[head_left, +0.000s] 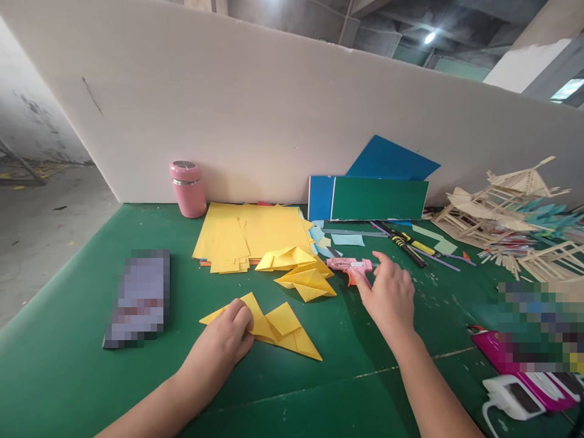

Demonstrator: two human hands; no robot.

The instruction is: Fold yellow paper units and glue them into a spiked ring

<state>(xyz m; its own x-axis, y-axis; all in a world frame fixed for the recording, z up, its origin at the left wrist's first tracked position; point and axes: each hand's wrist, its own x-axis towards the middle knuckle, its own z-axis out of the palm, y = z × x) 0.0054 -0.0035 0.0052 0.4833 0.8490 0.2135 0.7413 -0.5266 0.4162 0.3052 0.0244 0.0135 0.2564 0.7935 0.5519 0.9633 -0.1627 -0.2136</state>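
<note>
My left hand (230,334) is closed on the left part of a folded yellow paper (285,328), which lies on the green table with its points spread out to the right. At the pink glue gun (349,265), my right hand (390,289) has its thumb and forefinger apart on either side of the gun's rear end; whether they touch it is unclear. More folded yellow pieces (308,281) lie between the glue gun and a stack of yellow sheets (255,234).
A pink thermos (189,190) and a blurred flat object (141,298) stand and lie at the left. Behind are green and blue boards (378,198). Cutters (406,246), stick models (483,210) and a magenta power strip (524,374) are at the right.
</note>
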